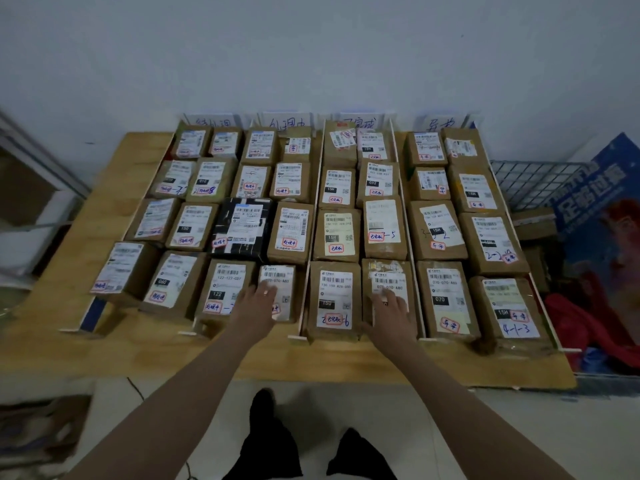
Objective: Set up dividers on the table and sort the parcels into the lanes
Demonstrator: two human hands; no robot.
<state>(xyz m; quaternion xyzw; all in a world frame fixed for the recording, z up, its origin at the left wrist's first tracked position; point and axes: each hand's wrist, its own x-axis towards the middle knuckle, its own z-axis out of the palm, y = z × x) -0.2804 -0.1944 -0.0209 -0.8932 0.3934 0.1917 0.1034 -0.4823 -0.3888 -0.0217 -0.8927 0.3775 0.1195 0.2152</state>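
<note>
Both hands (254, 308) flat on parcels (277, 292) — front row

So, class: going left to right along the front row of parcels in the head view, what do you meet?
Blurred-label parcel → 000 parcel → 122 parcel → left hand → divider → 150 parcel → right hand → 070 parcel → 4-1-3 parcel.

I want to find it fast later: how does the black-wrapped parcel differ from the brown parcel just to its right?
The black-wrapped parcel has dark wrapping with several white labels overlapping on top; the brown parcel is plain cardboard colour with one large white label. The black one looks wider and is turned slightly askew, while the brown one sits squarer to the white divider on its right. Both lie flat, label up, side by side and each carries a small red-outlined sticker.
</note>
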